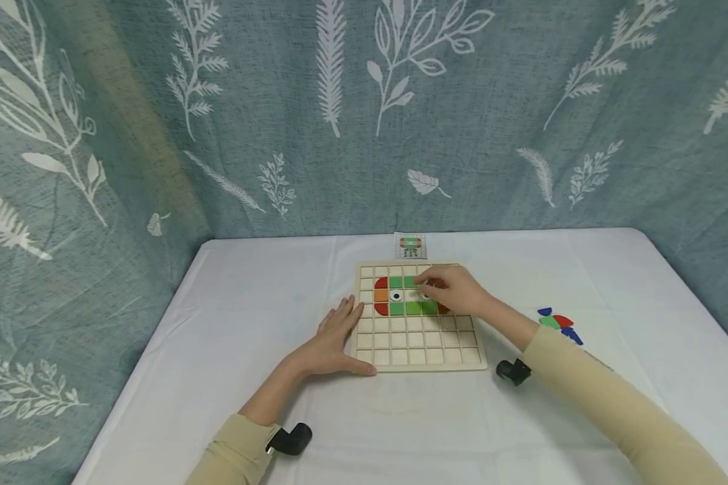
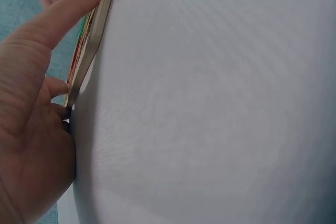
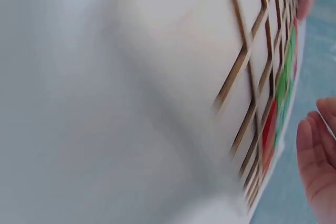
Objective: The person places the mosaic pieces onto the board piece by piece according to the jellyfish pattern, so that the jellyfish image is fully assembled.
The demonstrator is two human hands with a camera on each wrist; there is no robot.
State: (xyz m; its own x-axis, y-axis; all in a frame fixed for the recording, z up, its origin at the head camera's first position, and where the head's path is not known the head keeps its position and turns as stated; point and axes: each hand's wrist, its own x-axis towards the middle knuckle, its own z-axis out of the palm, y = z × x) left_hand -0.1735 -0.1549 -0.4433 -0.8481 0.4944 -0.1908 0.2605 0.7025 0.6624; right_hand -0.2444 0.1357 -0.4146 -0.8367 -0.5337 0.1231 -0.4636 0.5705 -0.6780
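A pale wooden grid board (image 1: 416,341) lies flat on the table, with red, green and orange tiles and round eye pieces set in its upper cells. My left hand (image 1: 335,342) rests at its left side, fingers spread along the edge and thumb at the near corner. In the left wrist view the left thumb (image 2: 58,17) touches the board's side. Over the upper right cells is my right hand (image 1: 458,288), thumb and forefinger bent down near a green tile (image 1: 409,281). The right fingertips (image 3: 307,135) appear close together; whether a piece is between them cannot be seen.
Behind the board lies a small picture card (image 1: 410,246) showing a figure in coloured shapes. Several loose blue, red and green pieces (image 1: 561,321) lie to the right, close to the right forearm. A patterned curtain (image 1: 352,121) hangs beyond the white-covered table (image 1: 267,289).
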